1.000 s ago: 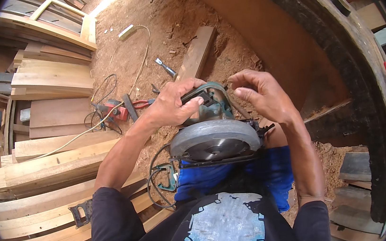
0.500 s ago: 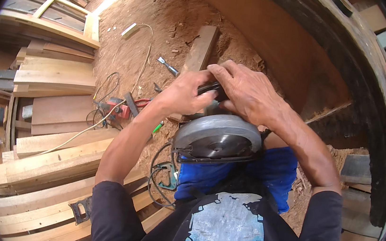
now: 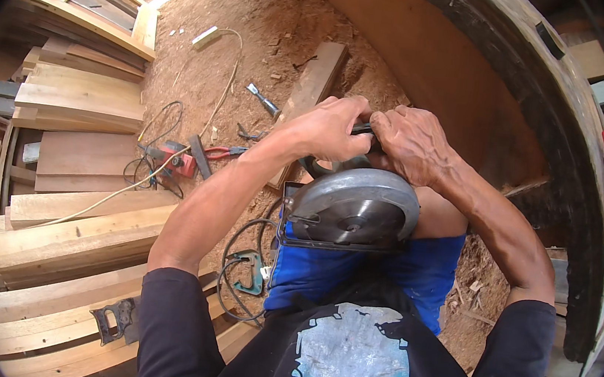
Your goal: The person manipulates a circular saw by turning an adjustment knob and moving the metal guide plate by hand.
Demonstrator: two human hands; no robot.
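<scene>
A circular saw (image 3: 353, 208) rests on my lap over blue trousers, its round blade and grey guard facing me. Both my hands are closed at its far side. My left hand (image 3: 337, 127) pinches a small dark piece (image 3: 362, 128) with thumb and fingers. Against the other end of that piece presses my right hand (image 3: 413, 143), its fingers bent. Whether the piece is part of the saw or loose, I cannot tell; the fingers hide most of it. A dark cord (image 3: 228, 260) loops beside the saw on the left.
Wooden boards (image 3: 65, 236) lie stacked at left, with a handsaw handle (image 3: 114, 320) on them. Nearby are a red power tool (image 3: 180, 160), red-handled pliers (image 3: 225, 152), a chisel-like tool (image 3: 263, 100) and a plank (image 3: 318, 79) on sawdust. A large curved wooden piece (image 3: 471, 81) stands at right.
Both hands have shifted slightly right and closer together around the dark piece. The saw has tilted a little, showing more of its blade. My view has moved slightly.
</scene>
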